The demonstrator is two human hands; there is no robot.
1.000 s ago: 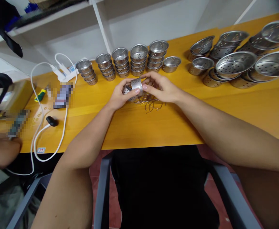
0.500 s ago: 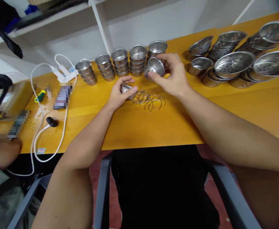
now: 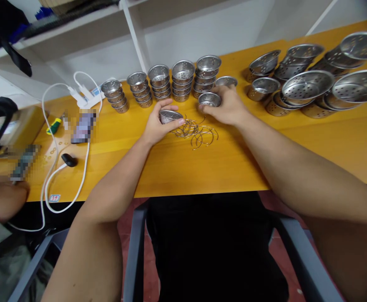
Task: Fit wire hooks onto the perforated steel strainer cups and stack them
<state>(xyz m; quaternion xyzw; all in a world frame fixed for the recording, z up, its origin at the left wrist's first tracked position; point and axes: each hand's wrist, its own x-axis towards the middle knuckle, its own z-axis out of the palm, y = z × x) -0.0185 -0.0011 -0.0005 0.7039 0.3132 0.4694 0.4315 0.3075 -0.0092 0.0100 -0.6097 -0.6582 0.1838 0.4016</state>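
My left hand is closed around a small perforated metal cup, thumb along its near side. That cup leans with its opening up. In my right hand is another perforated cup, upright and low over the table or on it; I cannot tell which. Just behind my right fingers sits a further cup, partly hidden by them. Between and in front of the two hands lies a tangle of thin curved metal wires.
Several stacks of perforated cups line the table's back edge. Larger perforated cups lean in stacks on the right. To the left are a phone, a white cable, a power strip and a green-yellow object. Another person's arm rests at far left.
My right hand has lowered its cup and turned it from tilted to upright. A cup behind that hand has come into view. My left hand stays nearly in place with its cup.
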